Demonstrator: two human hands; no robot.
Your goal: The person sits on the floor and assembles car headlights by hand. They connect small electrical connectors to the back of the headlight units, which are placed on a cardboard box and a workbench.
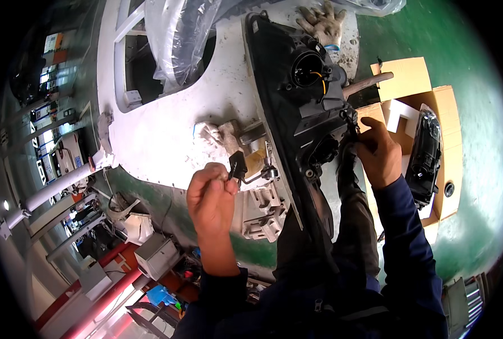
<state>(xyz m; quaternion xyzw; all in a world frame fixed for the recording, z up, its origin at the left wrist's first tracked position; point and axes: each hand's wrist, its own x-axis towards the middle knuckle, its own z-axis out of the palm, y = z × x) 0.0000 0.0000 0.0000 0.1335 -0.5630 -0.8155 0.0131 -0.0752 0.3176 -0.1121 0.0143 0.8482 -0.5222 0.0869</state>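
Observation:
A large black car headlight housing (296,107) lies with its back face up, and an orange wire shows in its round opening. My left hand (212,195) is raised left of the housing, its fingers pinched on a small black plastic part (238,164). My right hand (380,152) is at the housing's right edge, thumb and forefinger closed by a small dark fitting (350,121). What those fingertips grip, if anything, is hidden.
Under the housing stands a white panel (155,124) with a cutout and plastic film (178,39). Work gloves (325,25) lie at its far end. An open cardboard box (452,141) at the right holds another headlight (426,152). A wooden handle (370,83) sticks out beside the housing.

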